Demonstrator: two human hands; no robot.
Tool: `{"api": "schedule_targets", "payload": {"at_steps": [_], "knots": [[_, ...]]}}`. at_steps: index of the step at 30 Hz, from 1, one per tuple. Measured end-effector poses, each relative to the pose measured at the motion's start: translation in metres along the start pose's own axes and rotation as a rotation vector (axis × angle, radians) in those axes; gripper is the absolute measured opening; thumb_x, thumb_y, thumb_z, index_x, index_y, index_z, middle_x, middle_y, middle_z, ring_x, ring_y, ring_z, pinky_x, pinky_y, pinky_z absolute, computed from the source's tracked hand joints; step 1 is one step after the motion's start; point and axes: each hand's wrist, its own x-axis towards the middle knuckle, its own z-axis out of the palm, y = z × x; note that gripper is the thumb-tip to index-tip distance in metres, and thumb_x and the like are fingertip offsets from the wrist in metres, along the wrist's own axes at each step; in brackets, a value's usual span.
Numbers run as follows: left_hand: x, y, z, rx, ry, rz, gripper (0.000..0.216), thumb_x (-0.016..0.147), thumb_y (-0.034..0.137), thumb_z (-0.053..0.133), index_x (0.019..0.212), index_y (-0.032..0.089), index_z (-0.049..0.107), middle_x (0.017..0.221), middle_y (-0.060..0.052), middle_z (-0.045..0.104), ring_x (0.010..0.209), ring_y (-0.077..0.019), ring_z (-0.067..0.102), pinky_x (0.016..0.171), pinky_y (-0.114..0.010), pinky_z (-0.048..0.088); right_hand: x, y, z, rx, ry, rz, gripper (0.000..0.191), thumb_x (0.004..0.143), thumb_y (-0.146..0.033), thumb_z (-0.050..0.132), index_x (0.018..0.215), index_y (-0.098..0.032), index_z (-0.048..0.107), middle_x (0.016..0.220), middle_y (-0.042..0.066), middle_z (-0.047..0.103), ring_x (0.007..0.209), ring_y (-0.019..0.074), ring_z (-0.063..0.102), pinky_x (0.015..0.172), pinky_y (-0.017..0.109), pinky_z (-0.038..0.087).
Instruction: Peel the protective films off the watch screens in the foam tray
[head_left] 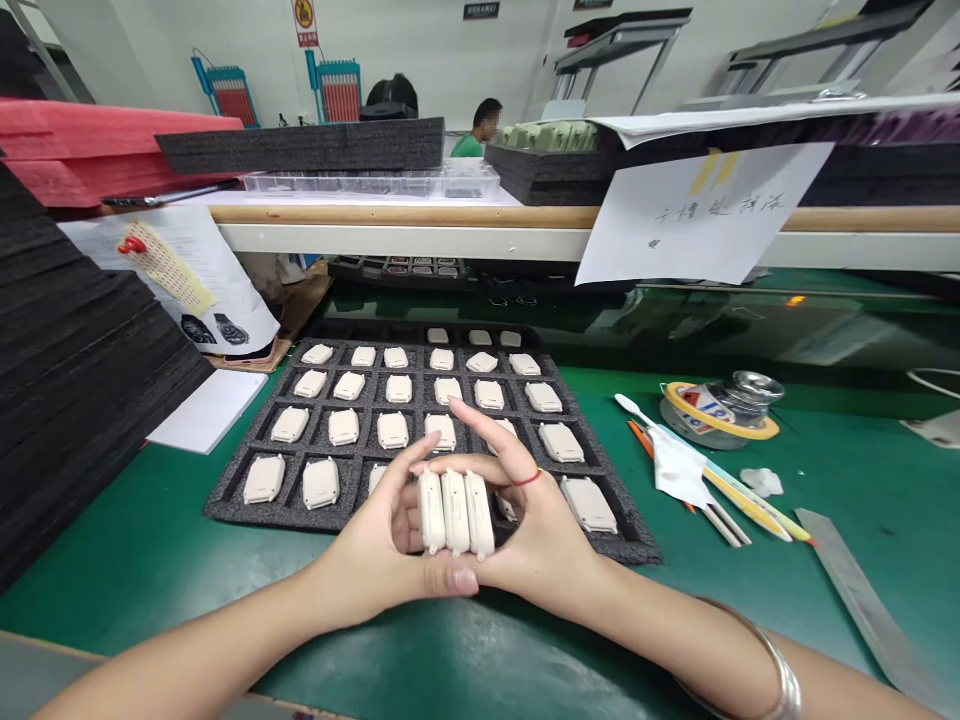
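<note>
Three small white plastic casings stand side by side on edge, pressed together between my two hands. My left hand cups them from the left, thumb under them. My right hand closes on them from the right, its index finger raised and a red band on one finger. Both hands hover over the near edge of a black foam tray whose pockets hold several more white casings.
A tall stack of black foam sheets fills the left. Tweezers and pencils, a tape roll with a glass jar and a steel ruler lie right on the green mat. A shelf crosses behind; a person sits far back.
</note>
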Motion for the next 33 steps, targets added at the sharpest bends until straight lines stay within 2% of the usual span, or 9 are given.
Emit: {"api": "schedule_targets", "payload": {"at_steps": [2, 4, 5, 8, 13, 19, 33], "knots": [[0.003, 0.001, 0.001, -0.027, -0.024, -0.063, 0.081, 0.064, 0.042, 0.090, 0.129, 0.015, 0.050, 0.111, -0.016, 0.068, 0.104, -0.0285, 0.067, 0.094, -0.044, 0.053, 0.000, 0.002, -0.003, -0.106, -0.006, -0.076, 0.105, 0.066, -0.021, 0.087, 0.152, -0.028, 0.028, 0.115, 0.006, 0.074, 0.104, 0.0249, 0.072, 0.085, 0.034, 0.061], [0.004, 0.001, 0.001, -0.005, -0.030, -0.093, 0.060, 0.064, 0.038, 0.090, 0.110, 0.013, 0.059, 0.103, -0.014, 0.071, 0.097, -0.0258, 0.068, 0.093, -0.042, 0.053, 0.000, 0.004, -0.005, -0.187, -0.041, -0.151, 0.091, 0.068, -0.020, 0.086, 0.146, -0.027, 0.041, 0.119, 0.007, 0.072, 0.107, 0.0245, 0.071, 0.090, 0.034, 0.059], [0.004, 0.000, 0.001, 0.004, -0.022, -0.100, 0.056, 0.064, 0.036, 0.090, 0.106, 0.013, 0.060, 0.102, -0.012, 0.071, 0.096, -0.0246, 0.069, 0.093, -0.042, 0.053, 0.000, 0.006, -0.006, -0.219, -0.058, -0.182, 0.081, 0.068, -0.020, 0.085, 0.140, -0.026, 0.049, 0.119, 0.007, 0.072, 0.106, 0.0240, 0.071, 0.090, 0.033, 0.059], [0.002, -0.001, 0.002, 0.019, 0.011, -0.110, 0.057, 0.064, 0.031, 0.090, 0.108, 0.014, 0.059, 0.100, -0.010, 0.072, 0.094, -0.0231, 0.069, 0.092, -0.042, 0.054, 0.000, 0.010, -0.007, -0.264, -0.074, -0.254, 0.061, 0.068, -0.022, 0.086, 0.124, -0.025, 0.062, 0.119, 0.007, 0.072, 0.103, 0.0224, 0.072, 0.088, 0.030, 0.060], [-0.002, 0.000, 0.004, 0.070, 0.025, -0.104, 0.061, 0.063, 0.027, 0.090, 0.113, 0.015, 0.057, 0.098, -0.007, 0.072, 0.092, -0.0216, 0.069, 0.087, -0.038, 0.056, 0.000, 0.013, -0.006, -0.231, -0.080, -0.351, 0.067, 0.069, -0.025, 0.088, 0.128, -0.025, 0.058, 0.124, 0.007, 0.070, 0.110, 0.0204, 0.069, 0.095, 0.027, 0.057], [-0.002, 0.000, 0.005, 0.102, 0.048, -0.048, 0.053, 0.060, 0.022, 0.090, 0.102, 0.017, 0.058, 0.091, -0.001, 0.072, 0.087, -0.0181, 0.070, 0.076, -0.027, 0.057, -0.001, 0.015, -0.005, -0.263, -0.093, -0.393, 0.064, 0.072, -0.025, 0.086, 0.128, -0.023, 0.056, 0.121, 0.010, 0.071, 0.115, 0.0213, 0.067, 0.100, 0.029, 0.054], [-0.001, 0.003, 0.006, 0.266, 0.125, -0.080, 0.056, 0.056, 0.029, 0.090, 0.101, 0.016, 0.060, 0.085, -0.001, 0.068, 0.078, -0.0176, 0.065, 0.069, -0.028, 0.056, 0.000, 0.015, -0.005, -0.252, -0.106, -0.445, 0.062, 0.074, -0.023, 0.084, 0.130, -0.018, 0.056, 0.122, 0.013, 0.070, 0.118, 0.0212, 0.065, 0.102, 0.028, 0.053]]}}
